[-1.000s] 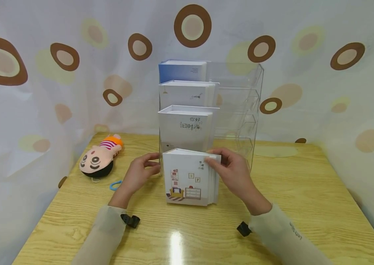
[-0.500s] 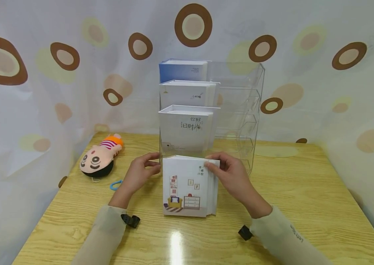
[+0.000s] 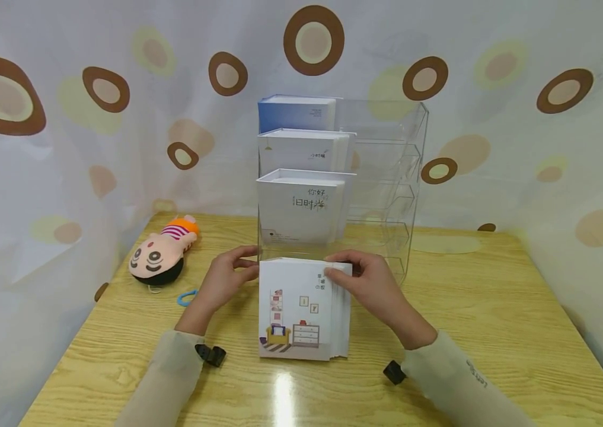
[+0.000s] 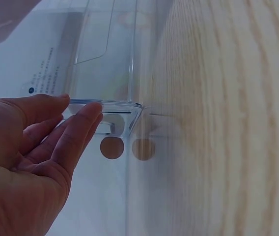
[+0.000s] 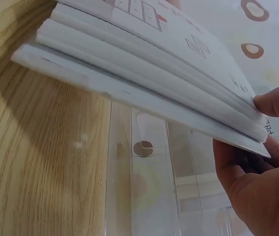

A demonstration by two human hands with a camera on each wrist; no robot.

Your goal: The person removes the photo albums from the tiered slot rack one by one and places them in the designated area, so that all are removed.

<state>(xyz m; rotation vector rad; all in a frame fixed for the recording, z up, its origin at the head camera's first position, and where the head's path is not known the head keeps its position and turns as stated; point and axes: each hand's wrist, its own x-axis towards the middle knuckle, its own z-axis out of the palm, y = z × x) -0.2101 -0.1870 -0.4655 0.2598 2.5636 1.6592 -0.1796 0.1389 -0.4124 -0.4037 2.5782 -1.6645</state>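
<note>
In the head view, my right hand (image 3: 367,284) grips a white book (image 3: 296,311) by its upper right corner. Its cover shows a yellow armchair and a drawer chest. The right wrist view has the thumb on the front cover and the fingers behind the back one, with thick pages (image 5: 144,73) between. Behind the book stands a clear acrylic rack (image 3: 386,160) of stepped tiers. My left hand (image 3: 229,279) pinches the rack's left edge; the left wrist view shows thumb and fingertips at the clear plastic corner (image 4: 122,105). The book hides the rack's lower front.
Up the left side of the rack stand a blue-and-white book (image 3: 296,115), a white book (image 3: 296,151) and a grey-white book (image 3: 296,210). A plush doll (image 3: 159,255) lies at left on the wooden table (image 3: 466,332), near a blue loop (image 3: 187,298).
My right hand has brought the illustrated book down and toward me, away from the rack, showing more of the grey-white book behind. The left hand has stayed at the rack's edge.
</note>
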